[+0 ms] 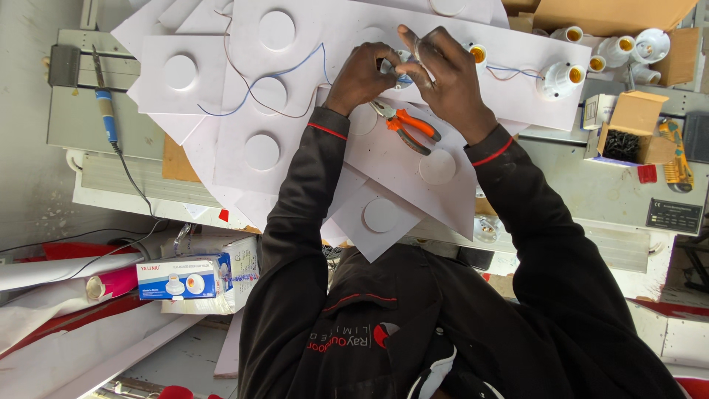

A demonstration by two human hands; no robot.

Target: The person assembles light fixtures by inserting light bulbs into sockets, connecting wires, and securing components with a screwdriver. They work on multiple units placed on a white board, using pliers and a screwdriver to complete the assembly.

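Both my hands meet over a white board with round cut-outs (517,52). My left hand (362,74) and my right hand (443,70) pinch a small white lamp holder (403,68) between their fingers, with a blue wire (295,70) and a brown wire (244,81) running off to the left from it. Orange-handled pliers (410,127) lie on the board just below my hands. A second white lamp holder (560,80) with a blue wire sits on the board to the right.
Several white lamp holders (620,48) stand at the back right by a cardboard box (613,11). A small open box of black screws (628,140), a yellow tool (676,159), a soldering iron (105,103) at left and a blue-white carton (185,277) lie around.
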